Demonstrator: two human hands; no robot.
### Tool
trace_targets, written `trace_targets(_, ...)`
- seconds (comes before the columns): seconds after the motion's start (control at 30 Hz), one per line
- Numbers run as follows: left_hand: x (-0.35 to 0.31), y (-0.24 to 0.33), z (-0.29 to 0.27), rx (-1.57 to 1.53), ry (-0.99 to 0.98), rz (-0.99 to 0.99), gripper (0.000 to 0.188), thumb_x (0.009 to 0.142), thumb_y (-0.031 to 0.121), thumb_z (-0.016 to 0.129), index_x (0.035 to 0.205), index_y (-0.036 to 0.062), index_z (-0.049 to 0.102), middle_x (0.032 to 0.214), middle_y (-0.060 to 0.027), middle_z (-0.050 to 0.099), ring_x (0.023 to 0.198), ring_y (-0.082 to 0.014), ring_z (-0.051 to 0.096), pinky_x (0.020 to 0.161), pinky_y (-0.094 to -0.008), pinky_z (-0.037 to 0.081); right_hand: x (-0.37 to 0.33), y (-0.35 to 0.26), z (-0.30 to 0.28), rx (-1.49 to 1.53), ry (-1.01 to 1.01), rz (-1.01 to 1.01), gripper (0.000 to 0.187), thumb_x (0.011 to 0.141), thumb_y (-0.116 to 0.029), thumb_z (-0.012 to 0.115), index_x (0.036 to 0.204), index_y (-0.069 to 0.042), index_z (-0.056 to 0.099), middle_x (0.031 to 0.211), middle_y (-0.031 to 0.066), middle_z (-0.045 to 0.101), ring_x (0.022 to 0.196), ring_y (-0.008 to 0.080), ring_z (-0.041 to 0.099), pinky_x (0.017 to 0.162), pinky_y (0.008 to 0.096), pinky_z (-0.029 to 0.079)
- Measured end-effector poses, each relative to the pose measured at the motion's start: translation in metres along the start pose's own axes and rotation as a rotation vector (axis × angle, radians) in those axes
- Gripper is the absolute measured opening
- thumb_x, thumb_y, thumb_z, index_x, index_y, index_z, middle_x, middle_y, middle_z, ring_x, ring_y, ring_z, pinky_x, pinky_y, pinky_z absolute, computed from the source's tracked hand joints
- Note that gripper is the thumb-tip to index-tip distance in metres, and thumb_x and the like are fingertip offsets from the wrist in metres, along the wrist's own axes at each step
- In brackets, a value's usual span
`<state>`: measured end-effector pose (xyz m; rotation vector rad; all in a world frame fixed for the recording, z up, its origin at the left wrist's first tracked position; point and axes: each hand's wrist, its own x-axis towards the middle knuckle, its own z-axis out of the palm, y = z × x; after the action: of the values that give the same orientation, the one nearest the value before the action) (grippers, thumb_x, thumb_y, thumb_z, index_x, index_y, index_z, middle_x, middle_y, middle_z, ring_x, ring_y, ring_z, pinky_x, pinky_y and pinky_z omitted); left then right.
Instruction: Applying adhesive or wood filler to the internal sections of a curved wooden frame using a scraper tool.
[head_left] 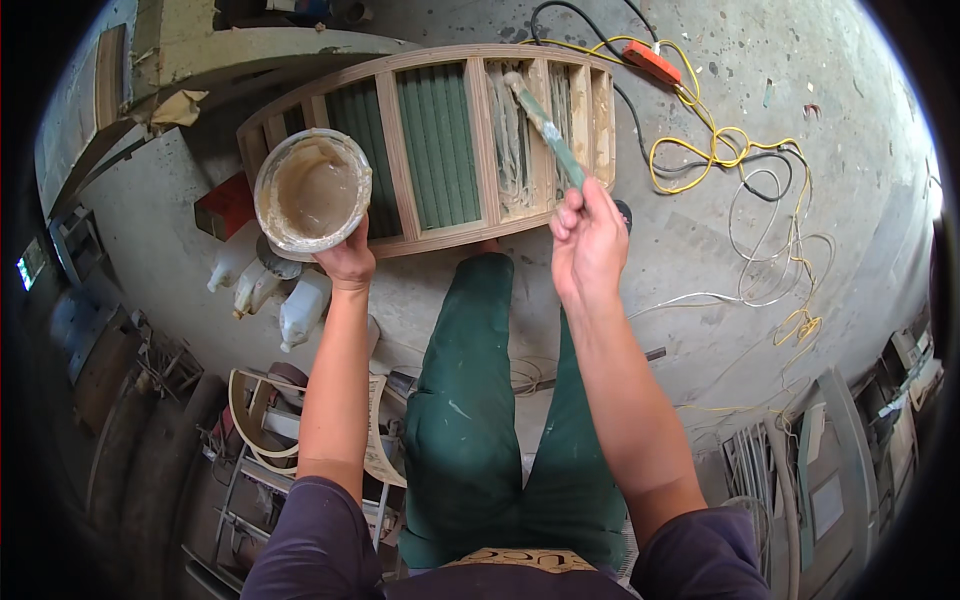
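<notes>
My left hand (349, 258) holds up a round tub (268, 205) by its near side. Thick beige glue or paste coats the tub's rim and inner wall. In my right hand (592, 240) is a glue-smeared brush (555, 142) with a green handle, its head pointing away from me. The brush head lies over a curved wooden frame (390, 150) with several crosspieces. Green ribbed strips (438, 145) fill the frame's middle bays. Pale paste (512, 135) is smeared in the bays at its right end. Whether the bristles touch the surface I cannot tell.
White plastic jugs (304, 312) stand left of my legs, near a red box (222, 207). An orange power strip (652, 62) and a tangled yellow cable (712, 150) lie at right. Curved wooden pieces (262, 420) sit by my left arm. Stacked panels (828, 480) fill the lower right.
</notes>
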<state>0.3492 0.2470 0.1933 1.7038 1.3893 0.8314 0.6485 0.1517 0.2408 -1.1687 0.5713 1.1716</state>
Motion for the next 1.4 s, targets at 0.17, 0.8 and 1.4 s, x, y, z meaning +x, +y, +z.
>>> trace_targets(0.17,-0.004,0.0,0.007,-0.121,0.067,-0.079,0.051,0.084,0.0,0.072,0.134,0.0007,0.062,0.141,-0.0168,0.059,0.131,-0.0343,0.056,0.116,-0.0444,0.038,-0.018,-0.01,-0.025,0.233,-0.163,0.025,0.028,0.111,-0.022,0.049,0.133,-0.005,0.054,0.083,0.0002,0.051,0.067,0.0089,0.044,0.062,0.0249,0.037)
trace_targets(0.8,-0.006,-0.002,0.004,0.073,0.012,0.018,0.054,0.078,0.011,0.078,0.131,0.0063,0.066,0.141,-0.0166,0.06,0.133,-0.038,0.055,0.118,-0.0474,0.035,-0.017,0.03,0.043,-1.279,-0.506,-0.881,0.039,0.098,-0.005,0.064,0.137,-0.004,0.064,0.094,0.0125,0.059,0.079,0.0242,0.059,0.073,0.0356,0.05)
trace_targets(1.4,-0.006,-0.005,0.003,0.072,0.024,-0.005,0.058,0.076,0.013,0.075,0.133,0.0051,0.064,0.14,-0.0182,0.061,0.134,-0.0405,0.053,0.119,-0.0488,0.033,-0.022,0.037,0.03,-1.582,-0.604,-0.907,0.05,0.094,-0.006,0.067,0.143,-0.005,0.059,0.083,0.014,0.05,0.072,0.0323,0.057,0.068,0.0433,0.048)
